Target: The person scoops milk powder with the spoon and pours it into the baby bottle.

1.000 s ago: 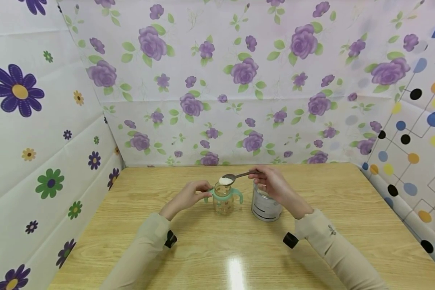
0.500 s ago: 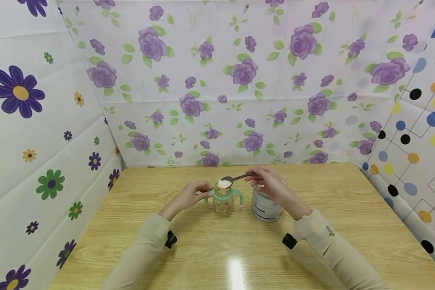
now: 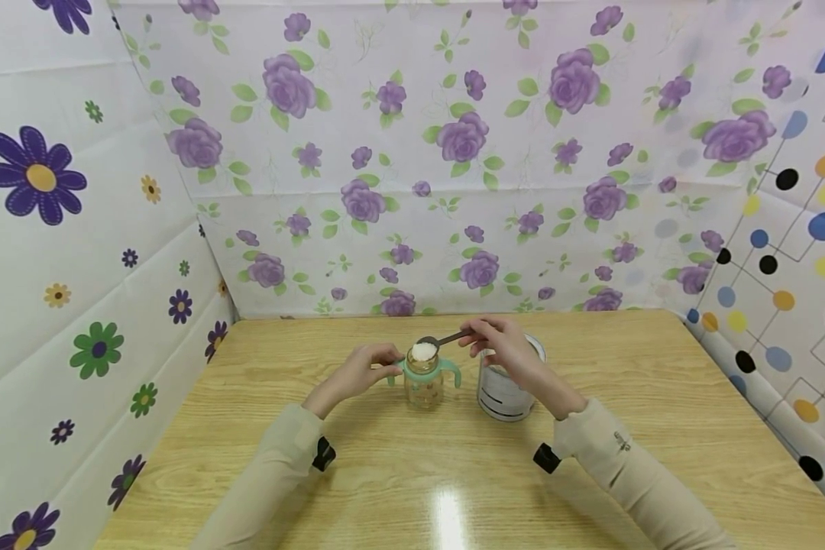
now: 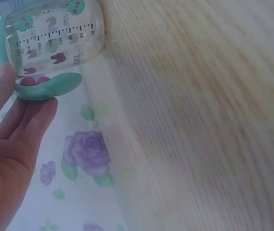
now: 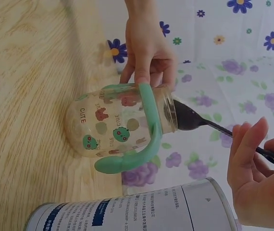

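Powder (image 3: 424, 351) heaped on a spoon (image 3: 438, 340) sits right at the mouth of a bottle (image 3: 424, 380), which stands upright near the middle of the desk (image 3: 660, 397), toward its far edge. The right hand (image 3: 509, 353) pinches the spoon's handle between thumb and fingers (image 5: 245, 144); from the head view the powder is plain, while the right wrist view shows only the spoon's dark bowl at the bottle's rim and hides the powder. The left hand (image 3: 357, 372) grips the bottle's green handle: the left wrist view shows the thumb (image 4: 2, 79) pressed on top and the fingers (image 4: 33, 113) curled under it, a hold the head view leaves vague. That same view shows measuring marks on the glass. A tin (image 3: 505, 389) stands just beside the bottle on its right, partly behind the right hand; its top looks open, though the hand covers much of it. The right wrist view shows print on its side.
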The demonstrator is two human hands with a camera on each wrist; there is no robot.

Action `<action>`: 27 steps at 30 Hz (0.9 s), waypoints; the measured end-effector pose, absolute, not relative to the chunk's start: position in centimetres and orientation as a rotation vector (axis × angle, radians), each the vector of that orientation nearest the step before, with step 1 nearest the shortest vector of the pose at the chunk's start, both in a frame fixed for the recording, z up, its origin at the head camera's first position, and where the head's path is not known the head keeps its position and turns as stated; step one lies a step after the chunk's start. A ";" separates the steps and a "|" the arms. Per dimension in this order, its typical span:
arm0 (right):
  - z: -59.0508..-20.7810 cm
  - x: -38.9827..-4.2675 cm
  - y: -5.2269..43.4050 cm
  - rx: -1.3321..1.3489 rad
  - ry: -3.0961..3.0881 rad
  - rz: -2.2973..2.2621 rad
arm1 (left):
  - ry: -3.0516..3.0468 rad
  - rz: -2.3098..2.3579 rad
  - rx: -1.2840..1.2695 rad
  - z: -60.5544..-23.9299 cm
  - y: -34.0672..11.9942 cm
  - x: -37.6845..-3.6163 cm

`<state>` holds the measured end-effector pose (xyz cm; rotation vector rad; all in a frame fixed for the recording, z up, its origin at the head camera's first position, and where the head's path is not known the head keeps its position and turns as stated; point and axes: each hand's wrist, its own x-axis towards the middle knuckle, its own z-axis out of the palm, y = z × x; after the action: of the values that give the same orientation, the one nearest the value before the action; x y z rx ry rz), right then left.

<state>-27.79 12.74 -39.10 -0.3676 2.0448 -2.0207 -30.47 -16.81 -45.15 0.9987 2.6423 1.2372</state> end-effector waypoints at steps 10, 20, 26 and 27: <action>-39.2 -27.6 12.3 -0.497 2.212 -1.912 | 2.638 1.236 0.978 -45.1 -16.8 -30.4; -39.5 -26.7 11.8 -0.758 2.446 -1.740 | 2.638 1.241 1.021 -45.0 -16.9 -30.4; -39.6 -26.2 11.6 -0.942 2.565 -1.579 | 2.651 1.247 1.024 -45.2 -16.8 -30.4; -39.6 -26.1 11.5 -0.974 2.584 -1.551 | 2.652 1.250 1.021 -45.2 -16.8 -30.4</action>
<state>-26.11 11.53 -39.63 -0.9737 2.5844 -1.5512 -30.41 -16.76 -45.20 1.0209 2.6521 1.2495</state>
